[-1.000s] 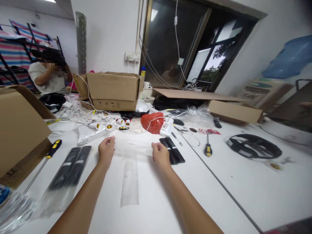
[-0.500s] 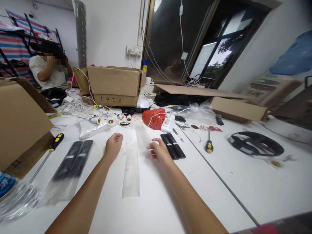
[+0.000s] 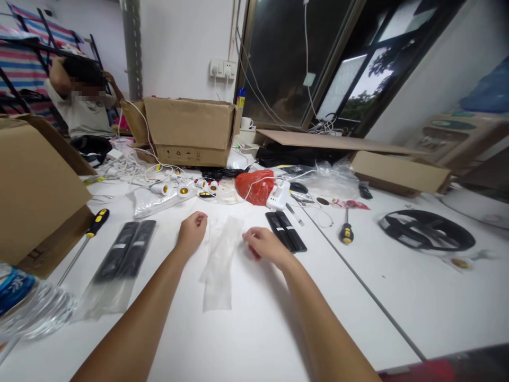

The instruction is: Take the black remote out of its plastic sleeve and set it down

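A clear plastic bag [image 3: 226, 241] lies slanted on the white table [image 3: 258, 329], across a second clear bag [image 3: 217, 294] that lies flat below it. My left hand [image 3: 193, 231] is curled into a fist at the slanted bag's left edge, and I see nothing in it. My right hand [image 3: 264, 245] has its fingers bent onto the bag's right edge and seems to pinch it. Two bare black remotes [image 3: 286, 239] lie just right of my right hand. Two more black remotes sit in a clear bag [image 3: 123, 257] left of my left arm.
A yellow-handled screwdriver [image 3: 97, 223] and a big cardboard box [image 3: 35, 191] are at the left, a water bottle [image 3: 24, 307] near left. Behind: lamp sockets [image 3: 175, 190], a red bag [image 3: 254, 187], an open carton [image 3: 189, 130]. Right: another screwdriver [image 3: 347, 232], a black grille [image 3: 427, 231]. A person [image 3: 85, 101] sits far left.
The bag I held stretched sideways between both hands has been turned and brought down slanted over the flat bag. My left hand let go and closed; both hands drew closer together.
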{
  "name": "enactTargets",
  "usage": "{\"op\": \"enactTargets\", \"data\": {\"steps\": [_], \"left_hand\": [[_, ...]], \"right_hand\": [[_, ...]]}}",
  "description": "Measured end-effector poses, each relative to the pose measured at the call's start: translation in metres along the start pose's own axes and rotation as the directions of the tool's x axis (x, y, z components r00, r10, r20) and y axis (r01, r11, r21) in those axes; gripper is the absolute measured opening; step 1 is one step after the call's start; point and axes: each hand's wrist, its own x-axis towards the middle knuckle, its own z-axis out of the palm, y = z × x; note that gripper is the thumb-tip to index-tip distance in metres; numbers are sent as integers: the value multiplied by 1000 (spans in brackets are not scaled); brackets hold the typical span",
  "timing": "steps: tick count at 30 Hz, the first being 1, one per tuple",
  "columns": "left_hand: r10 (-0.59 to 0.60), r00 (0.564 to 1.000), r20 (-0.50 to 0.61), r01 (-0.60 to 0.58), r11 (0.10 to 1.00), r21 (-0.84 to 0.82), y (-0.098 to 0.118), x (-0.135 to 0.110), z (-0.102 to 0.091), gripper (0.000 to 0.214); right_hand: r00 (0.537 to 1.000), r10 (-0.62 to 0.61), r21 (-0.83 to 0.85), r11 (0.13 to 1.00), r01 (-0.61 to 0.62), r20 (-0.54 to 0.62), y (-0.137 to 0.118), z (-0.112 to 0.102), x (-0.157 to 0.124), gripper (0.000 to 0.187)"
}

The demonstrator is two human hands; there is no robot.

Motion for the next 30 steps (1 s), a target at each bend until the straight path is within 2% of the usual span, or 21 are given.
{"op": "enactTargets", "data": {"steps": [1, 2, 3, 5, 9, 14, 18, 23, 30], "left_hand": [[33, 999, 21, -34, 998, 52, 2, -3, 0, 17], [62, 997, 46, -66, 993, 94, 3, -5, 1, 17], [90, 994, 68, -98, 987, 126, 5, -7, 1, 17], [153, 983, 106, -171, 967, 187, 6, -10, 1, 18], [279, 938, 206, -333, 890, 312, 6, -11, 1, 19], [303, 927, 222, -364, 869, 334, 3, -9, 2, 13], [295, 936, 193, -344, 886, 311, 0, -6, 2, 16], [264, 957, 123, -288, 917, 275, -1, -4, 2, 25], [317, 916, 245, -393, 830, 396, 0, -9, 1, 50]], "right_hand": [[980, -27, -92, 996, 8, -199, 4, 4, 6, 34], [944, -76, -175, 984, 19, -322, 8, 10, 12, 37], [920, -139, -253, 966, 45, -367, 11, 16, 17, 43], [926, -219, -394, 915, 85, -307, 15, 29, 27, 52], [964, -229, -559, 821, 115, -137, 14, 44, 36, 56], [955, -295, -547, 799, 250, 5, 10, 46, 27, 57], [940, -338, -517, 796, 315, 54, 5, 52, 19, 58], [920, -390, -492, 793, 359, 44, 2, 58, 13, 54], [855, -510, -461, 783, 418, -90, 1, 58, 11, 41]]}}
